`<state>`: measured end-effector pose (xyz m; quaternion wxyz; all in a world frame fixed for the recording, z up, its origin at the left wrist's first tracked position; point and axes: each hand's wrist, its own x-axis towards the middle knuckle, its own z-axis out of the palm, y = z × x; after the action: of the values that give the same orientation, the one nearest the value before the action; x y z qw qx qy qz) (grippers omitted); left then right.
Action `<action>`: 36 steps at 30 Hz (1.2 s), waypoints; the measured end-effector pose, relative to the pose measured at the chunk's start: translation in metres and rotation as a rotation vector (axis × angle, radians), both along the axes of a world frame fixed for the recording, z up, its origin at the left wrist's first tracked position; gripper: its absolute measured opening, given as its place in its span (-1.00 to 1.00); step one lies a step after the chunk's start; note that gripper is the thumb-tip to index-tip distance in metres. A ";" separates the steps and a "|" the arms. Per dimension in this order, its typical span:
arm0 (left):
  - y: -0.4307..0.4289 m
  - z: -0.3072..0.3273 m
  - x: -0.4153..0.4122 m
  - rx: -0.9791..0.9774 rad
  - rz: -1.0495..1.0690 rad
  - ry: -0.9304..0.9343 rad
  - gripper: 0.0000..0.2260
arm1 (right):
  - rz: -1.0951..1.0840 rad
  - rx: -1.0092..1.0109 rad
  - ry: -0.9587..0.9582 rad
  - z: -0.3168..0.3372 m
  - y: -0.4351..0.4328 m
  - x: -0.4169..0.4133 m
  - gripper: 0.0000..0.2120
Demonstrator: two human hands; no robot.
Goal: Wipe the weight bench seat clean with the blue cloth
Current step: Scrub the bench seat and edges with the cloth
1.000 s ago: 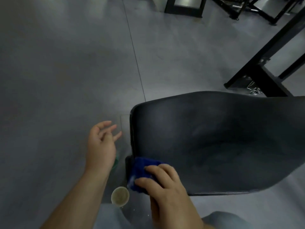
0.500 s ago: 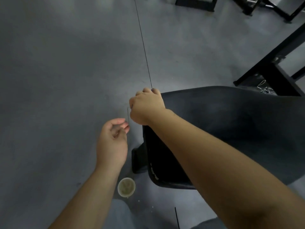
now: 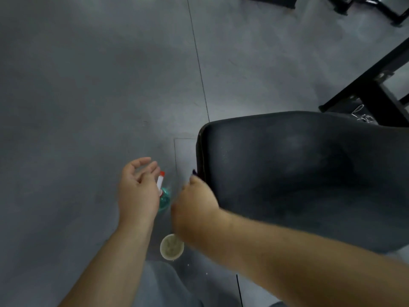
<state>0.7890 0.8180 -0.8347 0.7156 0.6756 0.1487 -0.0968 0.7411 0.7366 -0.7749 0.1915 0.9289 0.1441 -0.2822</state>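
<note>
Right hand (image 3: 195, 209) sits nearer along the seat's end edge than half a second ago, when it was fisted at the far corner; left hand (image 3: 137, 189) holds about the same place. Right-hand fingers are curled over the edge, blurred, clutching the blue cloth (image 3: 194, 172); only a dark sliver of it shows past the knuckles, against the end of the bench seat (image 3: 298, 173). Left hand is slack, fingers loosely bent, holding nothing, above a spray bottle (image 3: 164, 197) with a teal body, white nozzle and red tip. Just beside the right wrist in view, a round pale cup (image 3: 172, 246) stands on the floor (image 3: 88, 96). Floor is smooth, matte grey, with one thin dark seam running away from the seat corner. Seat is black padded vinyl, its corners rounded, with a faint sheen and dull patches. Black steel frame (image 3: 365, 89), square tube, is at upper right, with bright wire clips (image 3: 360, 115) at its foot.
</note>
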 end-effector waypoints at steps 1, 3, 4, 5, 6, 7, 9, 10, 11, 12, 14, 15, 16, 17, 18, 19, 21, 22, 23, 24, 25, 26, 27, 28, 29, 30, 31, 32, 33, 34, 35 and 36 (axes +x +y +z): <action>-0.001 0.000 0.001 -0.007 -0.005 -0.001 -0.81 | 0.025 0.017 0.012 -0.001 0.003 -0.015 -0.59; -0.007 -0.004 0.001 -0.013 -0.048 -0.003 -0.85 | 0.088 -0.008 0.053 -0.005 0.003 -0.041 -0.60; -0.010 -0.005 0.001 -0.007 -0.084 -0.004 -0.87 | 0.081 -0.004 0.023 -0.009 0.000 -0.051 -0.61; -0.015 -0.004 0.000 0.002 -0.129 -0.017 -0.89 | 0.047 0.054 -0.053 -0.015 -0.004 -0.059 -0.63; -0.021 -0.002 -0.001 0.006 -0.172 -0.043 -0.89 | 0.022 0.132 -0.105 -0.023 -0.009 -0.064 -0.65; -0.027 0.001 -0.003 0.005 -0.208 -0.083 -0.88 | 0.010 0.215 -0.167 -0.029 -0.013 -0.068 -0.66; -0.039 0.009 -0.005 0.015 -0.278 -0.179 -0.83 | 0.015 0.273 -0.257 -0.041 -0.018 -0.070 -0.69; -0.044 0.014 -0.006 0.022 -0.312 -0.219 -0.81 | 0.040 0.277 -0.268 -0.044 -0.019 -0.069 -0.70; -0.048 0.018 -0.005 0.029 -0.336 -0.249 -0.80 | 0.067 0.281 -0.281 -0.049 -0.020 -0.068 -0.70; -0.051 0.020 -0.003 0.038 -0.349 -0.267 -0.80 | 0.057 0.278 -0.249 -0.049 -0.021 -0.065 -0.69; -0.052 0.022 0.002 0.069 -0.353 -0.284 -0.80 | 0.030 0.291 -0.185 -0.050 -0.021 -0.063 -0.65; -0.052 0.022 0.004 0.075 -0.356 -0.285 -0.80 | 0.016 0.293 -0.171 -0.049 -0.020 -0.063 -0.63; -0.051 0.021 0.004 0.073 -0.361 -0.278 -0.80 | -0.001 0.283 -0.151 -0.048 -0.019 -0.063 -0.61; -0.049 0.021 0.004 0.066 -0.366 -0.271 -0.79 | 0.000 0.281 -0.164 -0.047 -0.018 -0.064 -0.60; -0.049 0.021 0.003 0.066 -0.369 -0.267 -0.78 | -0.007 0.278 -0.171 -0.044 -0.017 -0.063 -0.60; -0.048 0.021 0.002 0.067 -0.372 -0.267 -0.77 | -0.008 0.265 -0.178 -0.042 -0.017 -0.063 -0.60; -0.048 0.023 0.000 0.064 -0.376 -0.259 -0.77 | -0.022 0.232 -0.140 -0.035 -0.015 -0.065 -0.63; -0.048 0.024 0.000 0.072 -0.379 -0.254 -0.77 | -0.022 0.215 -0.115 -0.032 -0.014 -0.067 -0.66; -0.047 0.025 -0.001 0.080 -0.384 -0.249 -0.77 | -0.007 0.193 -0.099 -0.029 -0.014 -0.070 -0.68; -0.046 0.025 -0.002 0.091 -0.388 -0.247 -0.77 | 0.021 0.167 -0.091 -0.028 -0.013 -0.073 -0.69; -0.046 0.027 -0.003 0.098 -0.391 -0.245 -0.78 | 0.060 0.132 -0.098 -0.028 -0.013 -0.078 -0.68; -0.046 0.028 -0.003 0.106 -0.391 -0.239 -0.78 | 0.095 0.103 -0.113 -0.029 -0.014 -0.082 -0.64; -0.046 0.030 -0.004 0.116 -0.392 -0.229 -0.79 | 0.128 0.088 -0.145 -0.032 -0.013 -0.089 -0.61; -0.047 0.032 -0.005 0.131 -0.387 -0.213 -0.80 | 0.146 0.092 -0.160 -0.034 -0.014 -0.098 -0.62; -0.048 0.034 -0.006 0.142 -0.374 -0.196 -0.81 | 0.141 0.112 -0.158 -0.037 -0.017 -0.109 -0.63; -0.050 0.036 -0.006 0.146 -0.356 -0.182 -0.81 | 0.111 0.126 -0.158 -0.040 -0.024 -0.122 -0.63; -0.052 0.037 -0.007 0.144 -0.339 -0.172 -0.81 | 0.110 0.132 -0.190 -0.042 -0.035 -0.135 -0.62; -0.054 0.038 -0.007 0.143 -0.324 -0.162 -0.81 | 0.163 0.131 -0.238 -0.042 -0.048 -0.146 -0.63; -0.056 0.037 -0.008 0.145 -0.312 -0.149 -0.80 | 0.259 0.130 -0.303 -0.040 -0.064 -0.157 -0.64; -0.057 0.037 -0.009 0.149 -0.303 -0.135 -0.79 | 0.350 0.132 -0.397 -0.035 -0.083 -0.166 -0.62; -0.057 0.038 -0.010 0.153 -0.301 -0.124 -0.77 | 0.408 0.131 -0.483 -0.029 -0.103 -0.175 -0.58; -0.057 0.038 -0.010 0.151 -0.299 -0.114 -0.75 | 0.430 0.143 -0.535 -0.022 -0.124 -0.183 -0.53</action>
<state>0.7787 0.7606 -0.7964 0.6478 0.7464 0.0125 -0.1520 0.5585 0.6128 -0.7965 0.2121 0.9294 0.3006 0.0289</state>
